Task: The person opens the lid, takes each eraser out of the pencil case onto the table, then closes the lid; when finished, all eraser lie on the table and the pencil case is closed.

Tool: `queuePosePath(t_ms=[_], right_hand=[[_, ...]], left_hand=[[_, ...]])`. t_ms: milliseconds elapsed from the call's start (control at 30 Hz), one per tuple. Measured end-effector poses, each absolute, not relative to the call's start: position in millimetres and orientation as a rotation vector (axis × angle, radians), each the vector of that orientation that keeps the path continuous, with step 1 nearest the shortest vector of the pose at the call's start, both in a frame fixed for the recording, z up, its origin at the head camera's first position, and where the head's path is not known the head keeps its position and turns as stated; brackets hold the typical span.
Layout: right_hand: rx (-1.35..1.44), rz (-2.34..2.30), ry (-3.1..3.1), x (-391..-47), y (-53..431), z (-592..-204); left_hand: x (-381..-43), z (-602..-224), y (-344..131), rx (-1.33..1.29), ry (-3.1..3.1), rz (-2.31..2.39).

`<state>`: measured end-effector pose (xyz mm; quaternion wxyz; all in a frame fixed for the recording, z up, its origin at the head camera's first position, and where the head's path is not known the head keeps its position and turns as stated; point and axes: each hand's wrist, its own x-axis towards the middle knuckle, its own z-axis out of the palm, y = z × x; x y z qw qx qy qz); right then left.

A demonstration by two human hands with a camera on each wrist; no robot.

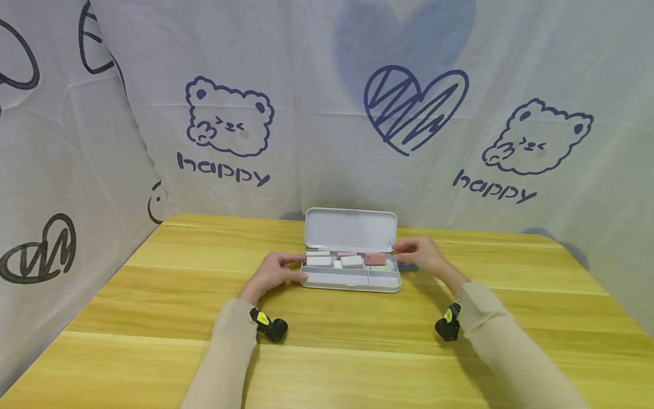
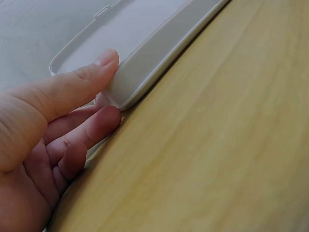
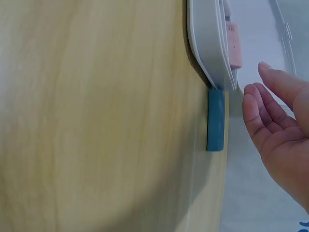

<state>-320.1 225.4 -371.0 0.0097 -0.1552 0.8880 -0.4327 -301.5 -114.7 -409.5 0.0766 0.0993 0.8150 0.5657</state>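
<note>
The case stands on the wooden table, between the two hands, its lid raised at the back. The left hand grasps the case's left end, thumb near the front corner and fingers against the side. The right hand is beside the right end near the lid, fingers softly bent and holding nothing; whether its fingertips touch the case I cannot tell. A blue block lies on the table just beside that end. Inside the case's back row sit white blocks and a pink block; the right wrist view shows a small dark mark on the pink one, too small to read. The readable writing is on the cloth behind the table: "happy" in dark blue letters under the left bear, and the same word under the right bear, with a scribbled heart between them. Each wrist bears a black camera with a yellow label, its print illegible.
</note>
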Motion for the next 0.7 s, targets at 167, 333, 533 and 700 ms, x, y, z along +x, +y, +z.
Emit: queuePosePath(t_ms=[167, 333, 533, 700], right_hand=[[-0.540, -1.317, 2.803, -322.1, 217.0, -371.5], [-0.644, -1.270, 2.842, -325.2, 211.1, -374.2], [-0.682, -1.223, 2.865, -327.3, 206.6, -376.9], [-0.707, -1.156, 2.888, -328.8, 205.6, -378.4]], left_hand=[[-302.0, -409.4, -115.5, 0.279, 2.445, 1.698], [-301.3, -409.3, -116.5, 0.282, 2.452, 1.687], [-301.6, -409.6, -116.1, 0.290, 2.452, 1.684], [-302.1, -409.6, -115.5, 0.285, 2.449, 1.688]])
